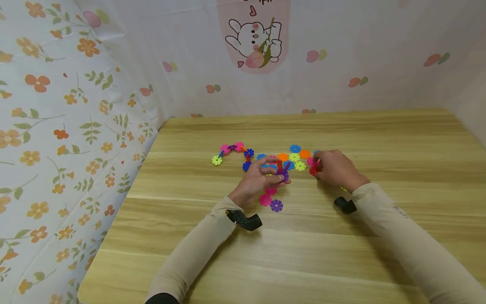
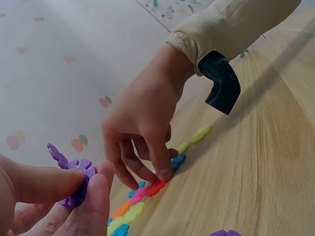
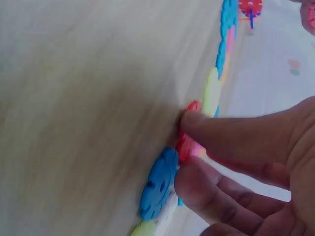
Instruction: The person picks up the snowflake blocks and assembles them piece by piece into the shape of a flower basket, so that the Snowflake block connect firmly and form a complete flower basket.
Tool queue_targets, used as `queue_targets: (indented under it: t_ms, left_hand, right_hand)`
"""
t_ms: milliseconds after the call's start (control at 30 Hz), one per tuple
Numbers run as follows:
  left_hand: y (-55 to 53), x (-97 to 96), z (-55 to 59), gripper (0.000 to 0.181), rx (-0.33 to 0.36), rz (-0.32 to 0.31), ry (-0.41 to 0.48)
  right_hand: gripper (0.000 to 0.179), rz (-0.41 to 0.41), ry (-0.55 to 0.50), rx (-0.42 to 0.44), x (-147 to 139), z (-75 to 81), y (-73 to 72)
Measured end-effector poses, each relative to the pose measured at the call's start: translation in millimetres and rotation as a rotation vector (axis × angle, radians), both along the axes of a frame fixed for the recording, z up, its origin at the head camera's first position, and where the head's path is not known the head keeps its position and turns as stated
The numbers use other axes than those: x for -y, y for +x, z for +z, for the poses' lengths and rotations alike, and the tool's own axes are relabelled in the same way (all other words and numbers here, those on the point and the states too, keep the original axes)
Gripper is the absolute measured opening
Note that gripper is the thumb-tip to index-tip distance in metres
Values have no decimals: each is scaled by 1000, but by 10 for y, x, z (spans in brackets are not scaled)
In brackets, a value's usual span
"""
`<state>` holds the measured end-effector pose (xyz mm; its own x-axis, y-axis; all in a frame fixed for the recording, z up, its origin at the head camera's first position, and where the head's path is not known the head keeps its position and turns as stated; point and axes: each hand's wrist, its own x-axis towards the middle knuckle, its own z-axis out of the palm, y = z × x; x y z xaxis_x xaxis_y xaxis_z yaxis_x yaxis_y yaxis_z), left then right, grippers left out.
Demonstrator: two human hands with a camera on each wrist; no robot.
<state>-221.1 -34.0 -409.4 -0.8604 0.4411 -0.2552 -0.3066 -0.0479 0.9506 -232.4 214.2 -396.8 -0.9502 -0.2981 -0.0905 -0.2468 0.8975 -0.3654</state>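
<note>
My left hand (image 1: pixel 256 181) pinches a purple notched flower disc (image 2: pixel 81 172) between thumb and fingers. A second purple disc (image 2: pixel 57 155) slots into it at an angle, and a red disc (image 1: pixel 280 165) shows beside them in the head view. On the table to the right, my right hand (image 1: pixel 336 168) has thumb and fingertips on the two sides of a red disc (image 3: pixel 186 145) lying at the edge of the loose discs. A blue disc (image 3: pixel 158 184) lies just beside those fingertips in the right wrist view. The palm side of the right hand is hidden from the head view.
Loose discs, among them an orange one (image 1: pixel 305 154) and a lime one (image 1: pixel 300 166), lie flat between the hands. Left of them stands a linked chain ending in a lime disc (image 1: pixel 217 160). Pink (image 1: pixel 265 200) and purple (image 1: pixel 276 205) discs lie nearer on the wooden table (image 1: pixel 303 261).
</note>
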Motion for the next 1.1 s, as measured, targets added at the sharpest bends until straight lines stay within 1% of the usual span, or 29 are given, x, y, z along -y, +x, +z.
queue_targets:
  t_ms: [133, 233, 333, 400, 467, 533, 667, 733, 900, 1033, 1100]
  left_hand:
    - [1, 0, -15, 47, 10, 4, 17]
    - [8, -3, -28, 47, 11, 4, 30]
    - [19, -3, -43, 50, 7, -3, 35]
    - [24, 3, -53, 52, 7, -10, 36]
    - [23, 12, -61, 52, 2, -13, 35]
    - [18, 19, -59, 52, 2, -13, 36]
    - [4, 18, -55, 51, 3, -19, 50]
    - [1, 11, -50, 52, 8, -24, 64]
    - [14, 2, -26, 52, 26, -6, 74]
    - [24, 12, -5, 49, 29, 8, 47]
    - [24, 21, 1, 49, 27, 7, 38]
  right_hand:
    - [30, 3, -43, 47, 13, -29, -58]
    - [28, 23, -81, 84, -9, -51, -96]
    - [19, 56, -106, 102, -32, -69, -89]
    - [13, 72, -133, 93, -38, -69, -55]
    - [9, 84, -176, 71, -27, -59, -14]
    - [10, 100, -256, 51, 0, -36, 30]
    - [11, 152, -406, -17, 105, 6, 110]
    - [10, 165, -456, -54, 161, 26, 145]
    - [7, 163, -487, -134, 233, 42, 206]
    - [6, 184, -489, -197, 251, 37, 228]
    - [6, 192, -498, -212, 263, 37, 228]
